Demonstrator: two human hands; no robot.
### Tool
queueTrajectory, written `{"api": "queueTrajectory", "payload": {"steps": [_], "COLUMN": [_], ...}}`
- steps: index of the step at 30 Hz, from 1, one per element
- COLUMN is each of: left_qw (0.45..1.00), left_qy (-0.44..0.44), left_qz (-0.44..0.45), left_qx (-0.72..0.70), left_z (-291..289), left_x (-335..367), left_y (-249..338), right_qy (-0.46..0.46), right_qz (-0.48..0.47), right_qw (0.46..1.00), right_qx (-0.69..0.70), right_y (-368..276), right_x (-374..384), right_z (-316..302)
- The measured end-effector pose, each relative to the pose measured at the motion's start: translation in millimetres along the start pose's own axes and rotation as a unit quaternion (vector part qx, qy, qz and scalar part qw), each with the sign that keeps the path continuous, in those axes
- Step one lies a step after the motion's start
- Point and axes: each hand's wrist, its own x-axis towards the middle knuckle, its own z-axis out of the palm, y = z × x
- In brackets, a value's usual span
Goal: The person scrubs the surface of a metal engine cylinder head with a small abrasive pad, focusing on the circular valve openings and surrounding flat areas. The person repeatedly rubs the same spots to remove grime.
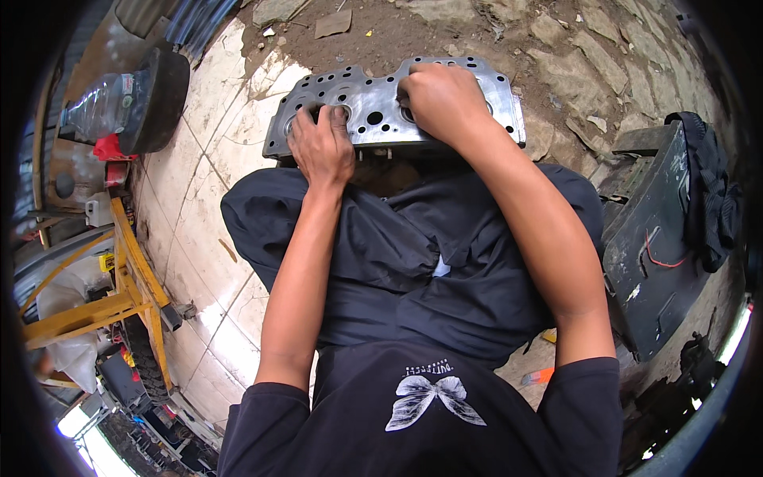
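Note:
A grey metal engine cylinder head point(373, 95), flat face up and pierced by several round holes, lies in front of my crossed legs. Over the round recess at its left end, my left hand point(322, 143) has its fingers curled down, blackened fingertips against the metal. What those fingertips pinch is hidden. My right hand point(445, 99) is bent into a closed grip over the right part of the same face. Its fingertips sit by another round recess, and the back of the hand covers whatever is in them.
Pale tiles point(199, 191) stretch to the left, with bare earth and stones point(556, 71) beyond and right. On the left stand a black tub point(163, 99), a clear plastic bottle point(99, 107) and a yellow frame point(127, 278). A dark case point(656, 238) with black cloth point(707, 183) stands at right.

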Motion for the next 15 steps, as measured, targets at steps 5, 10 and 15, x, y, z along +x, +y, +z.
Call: {"api": "queueTrajectory", "payload": {"steps": [5,10,15], "left_qw": [1.000,1.000,1.000], "left_qy": [0.016,-0.017,0.009], "left_qz": [0.006,-0.002,0.008], "left_qx": [0.007,-0.018,0.014], "left_z": [4,-2,1], "left_x": [-3,4,1], "left_y": [-5,2,-6], "right_qy": [0.163,0.133,0.068], "right_qz": [0.162,0.246,0.240], "right_qw": [0.956,0.935,0.946], "right_qx": [0.180,0.216,0.208], "right_y": [36,80,49], "right_x": [5,-3,0], "right_z": [-36,-53,-48]}}
